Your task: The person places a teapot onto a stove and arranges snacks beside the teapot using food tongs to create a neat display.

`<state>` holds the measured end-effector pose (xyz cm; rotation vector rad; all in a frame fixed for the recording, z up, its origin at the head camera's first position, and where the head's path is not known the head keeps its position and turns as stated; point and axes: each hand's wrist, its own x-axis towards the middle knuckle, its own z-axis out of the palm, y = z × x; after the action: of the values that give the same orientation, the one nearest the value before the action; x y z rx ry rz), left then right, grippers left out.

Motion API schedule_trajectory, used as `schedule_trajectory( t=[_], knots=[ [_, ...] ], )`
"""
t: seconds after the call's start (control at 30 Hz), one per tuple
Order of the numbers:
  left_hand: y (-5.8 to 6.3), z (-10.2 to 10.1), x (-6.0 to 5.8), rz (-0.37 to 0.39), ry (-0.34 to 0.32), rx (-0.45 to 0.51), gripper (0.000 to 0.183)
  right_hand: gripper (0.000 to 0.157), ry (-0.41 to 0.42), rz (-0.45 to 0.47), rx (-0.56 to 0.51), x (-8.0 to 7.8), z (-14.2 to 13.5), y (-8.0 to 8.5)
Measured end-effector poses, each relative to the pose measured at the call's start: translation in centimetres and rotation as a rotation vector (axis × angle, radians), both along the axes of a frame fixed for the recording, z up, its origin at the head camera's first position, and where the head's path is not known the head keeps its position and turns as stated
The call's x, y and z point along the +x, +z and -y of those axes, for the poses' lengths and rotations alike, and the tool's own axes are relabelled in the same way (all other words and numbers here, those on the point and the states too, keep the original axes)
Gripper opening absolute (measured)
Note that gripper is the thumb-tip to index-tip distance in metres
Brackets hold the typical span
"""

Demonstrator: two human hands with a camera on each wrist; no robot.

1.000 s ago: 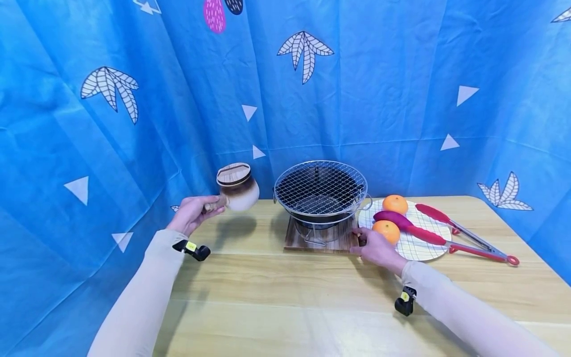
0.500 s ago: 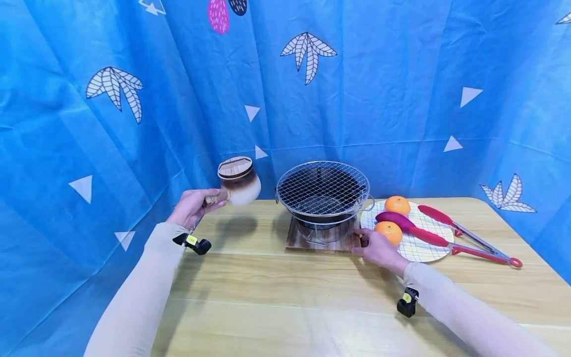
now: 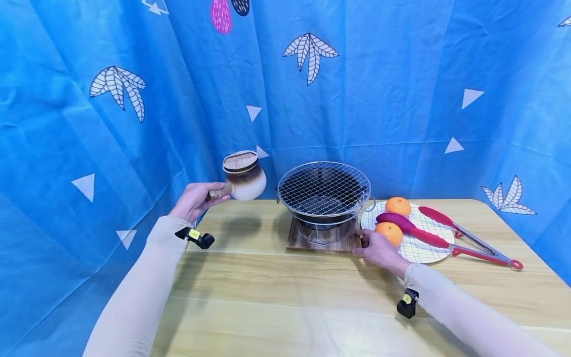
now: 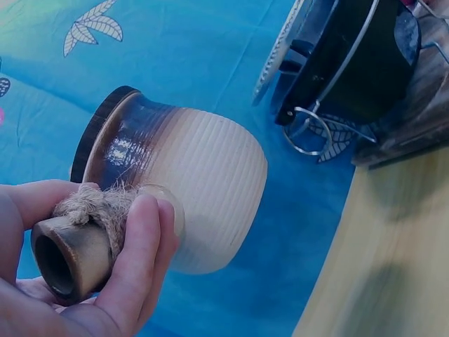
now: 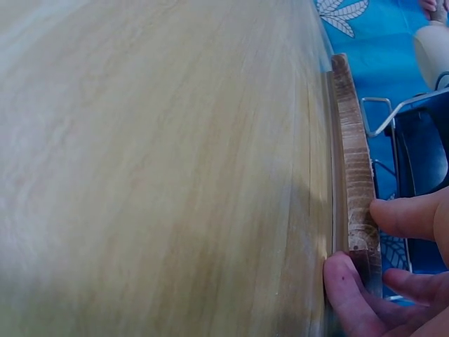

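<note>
In the head view my left hand (image 3: 192, 201) holds a small ceramic pot (image 3: 248, 183), brown above and cream below, in the air left of the grill. A flat wooden lid (image 3: 241, 160) covers its mouth. The left wrist view shows thumb and fingers round the hollow side handle (image 4: 77, 260), which is wrapped with twine. My right hand (image 3: 379, 253) pinches the right front corner of the dark wooden board (image 3: 327, 246) beneath the round grill (image 3: 323, 191). In the right wrist view the thumb lies on the board's top edge, and another finger reaches along its lower side.
Right of the grill, a round checked mat (image 3: 424, 253) carries two oranges (image 3: 398, 206) and a purple elongated thing (image 3: 392, 219). Red-tipped tongs (image 3: 482, 253) lie across it. A blue curtain (image 3: 379, 99) stands behind the wooden table (image 3: 285, 302).
My left hand has lifted the ceramic pot higher and slightly to the right. My right hand stays at the board's corner. The head view has shifted a little.
</note>
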<state>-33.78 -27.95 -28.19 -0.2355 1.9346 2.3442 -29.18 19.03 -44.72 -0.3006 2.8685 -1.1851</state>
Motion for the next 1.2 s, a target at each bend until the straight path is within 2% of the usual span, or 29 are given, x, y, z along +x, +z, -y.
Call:
schedule_trajectory(
  t=[0.37,0.57,0.8,1.2],
  knots=[
    [1.6,-1.9,-0.4,0.016,-0.022,-0.015,0.058,0.063,-0.013,0.006,0.001,-0.1,-0.5,0.0],
    [2.1,-2.8,-0.8,0.015,-0.045,-0.004,0.057,0.064,-0.024,0.014,0.0,-0.2,-0.5,0.0],
    [2.6,-4.1,-1.4,0.002,-0.035,-0.024,0.055,0.064,-0.034,0.011,0.017,-0.1,-0.4,-0.2],
    [3.5,-6.0,-1.9,-0.015,-0.062,-0.003,0.056,0.064,-0.047,0.037,-0.021,-0.1,-0.1,-0.3]
  ],
)
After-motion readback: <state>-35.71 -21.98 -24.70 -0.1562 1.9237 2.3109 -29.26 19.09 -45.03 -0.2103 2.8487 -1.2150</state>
